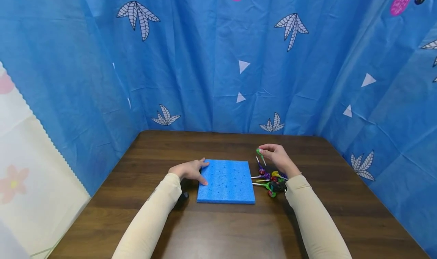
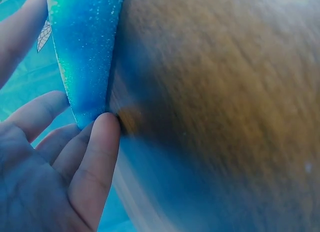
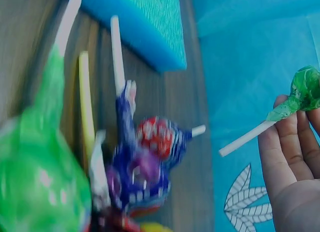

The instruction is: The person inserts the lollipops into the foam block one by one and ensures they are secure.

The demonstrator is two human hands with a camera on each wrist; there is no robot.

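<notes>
My left hand (image 1: 189, 170) rests at the left edge of a blue foam block (image 1: 227, 181). The block lies flat, and small holes dot its top. In the left wrist view, fairly straight fingers (image 2: 95, 167) touch the block's end and side. My right hand (image 1: 278, 158) pinches a green-wrapped lollipop (image 3: 305, 89) by its candy end, above the table. Its white stick points down, free of contact. Below that hand lies a pile of lollipops (image 1: 264, 175) in purple, green, yellow and red wrappers, several sticks pointing toward the block. The right wrist partly hides the pile.
A dark brown wooden table (image 1: 218, 228) bears everything. Blue patterned curtain (image 1: 205, 61) hangs behind it and along the right side. At the left hangs a pale flowered cloth (image 1: 30, 168). A small black object (image 1: 184, 195) shows beside the left wrist.
</notes>
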